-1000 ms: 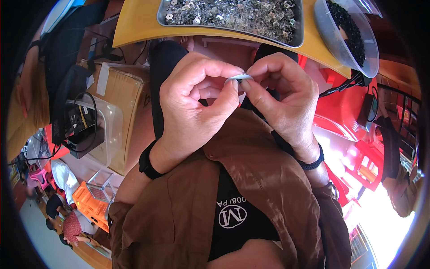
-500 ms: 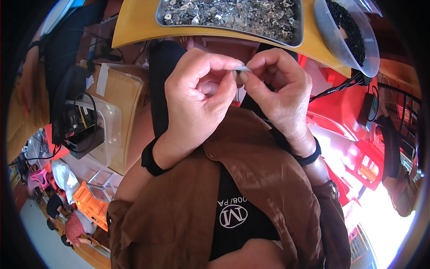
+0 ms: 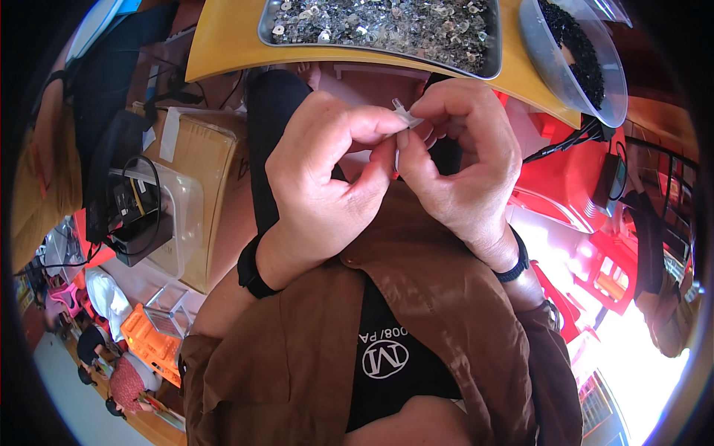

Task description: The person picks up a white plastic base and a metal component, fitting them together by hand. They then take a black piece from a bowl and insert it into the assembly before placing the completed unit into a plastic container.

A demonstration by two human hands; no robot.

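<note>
Between my fingertips is a small translucent whitish plastic piece (image 3: 405, 114), with a short stub pointing up and away. My left hand (image 3: 327, 160) pinches it from one side, thumb against forefinger. From the other side my right hand (image 3: 465, 156) grips it the same way, so the fingertips of both hands nearly meet. Part of the piece is hidden behind the fingers. Both hands are held above my lap, just short of a metal tray (image 3: 387, 53) full of small clear and silvery plastic pieces (image 3: 387, 26).
The tray rests on a yellow table (image 3: 223, 44). At its right end a clear plastic bowl (image 3: 616, 82) holds black bits (image 3: 576, 56). A cardboard box (image 3: 212, 156) and a clear bin (image 3: 178, 212) stand left; red plastic stools (image 3: 558, 178) are right. Other people (image 3: 130, 379) are at lower left.
The piece has turned between my fingers; its stub now shows above the fingertips. Both hands have shifted slightly toward me.
</note>
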